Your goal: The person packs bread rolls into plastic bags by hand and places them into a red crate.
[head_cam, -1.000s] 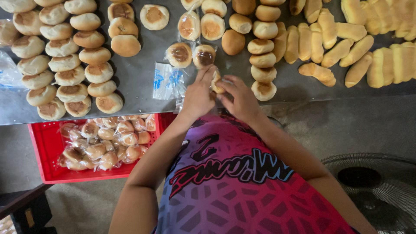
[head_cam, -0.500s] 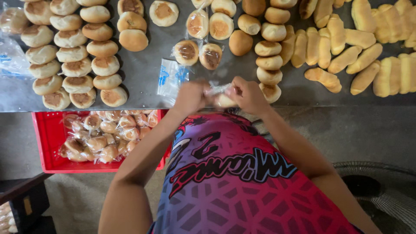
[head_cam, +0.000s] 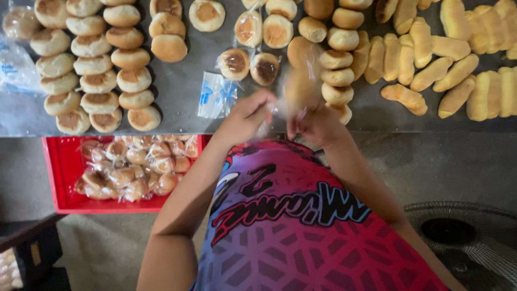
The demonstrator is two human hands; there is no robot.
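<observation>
The bun in a clear bag (head_cam: pixel 299 86) looks blurred, round and pale brown, and it is held above the table edge (head_cam: pixel 215 126). The left hand (head_cam: pixel 249 114) pinches the plastic, and the right hand (head_cam: pixel 316 122) also closes on it. Just behind lie wrapped buns (head_cam: pixel 250 66) and a flat stack of empty bags (head_cam: pixel 216 96). Below the table, a red crate (head_cam: pixel 60 178) holds many bagged buns (head_cam: pixel 129 170).
</observation>
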